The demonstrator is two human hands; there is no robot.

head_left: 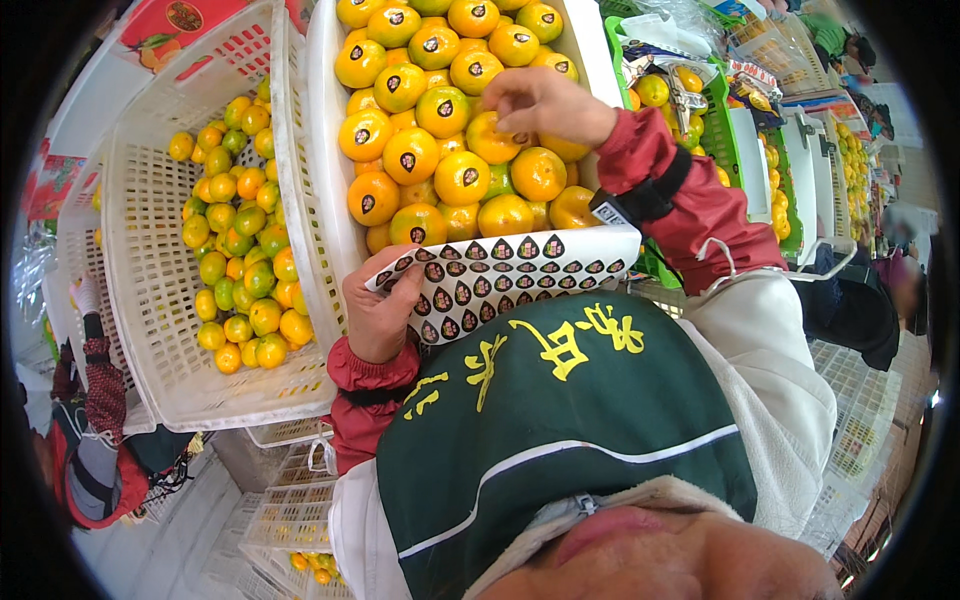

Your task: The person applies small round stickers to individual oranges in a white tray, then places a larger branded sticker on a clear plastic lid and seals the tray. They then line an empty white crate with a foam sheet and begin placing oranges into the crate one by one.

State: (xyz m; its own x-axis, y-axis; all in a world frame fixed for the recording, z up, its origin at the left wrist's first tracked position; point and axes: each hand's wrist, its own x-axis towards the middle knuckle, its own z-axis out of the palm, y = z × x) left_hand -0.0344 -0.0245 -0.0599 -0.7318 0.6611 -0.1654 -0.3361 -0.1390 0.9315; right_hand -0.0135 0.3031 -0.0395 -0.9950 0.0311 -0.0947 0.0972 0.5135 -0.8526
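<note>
A white foam box (327, 130) stands in front of me, filled with orange and yellow-green mandarins (461, 178). Many of them carry a small dark drop-shaped sticker (413, 160). At the box's near edge, my left hand (378, 308) is closed on a white sheet of stickers (500, 285), thumb on top, with rows of dark drop-shaped stickers facing up. Over the right part of the box, my right hand (550, 105) has its fingers bent together at an unstickered mandarin (490, 140). Whatever its fingertips hold, if anything, is hidden.
To the left stands a white slatted crate (160, 300) with loose mandarins (245, 230). Green crates (725, 130) with more fruit are at the right. Another person's sleeved arm (103, 385) shows at the far left. Stacked crates (300, 500) stand low on the left.
</note>
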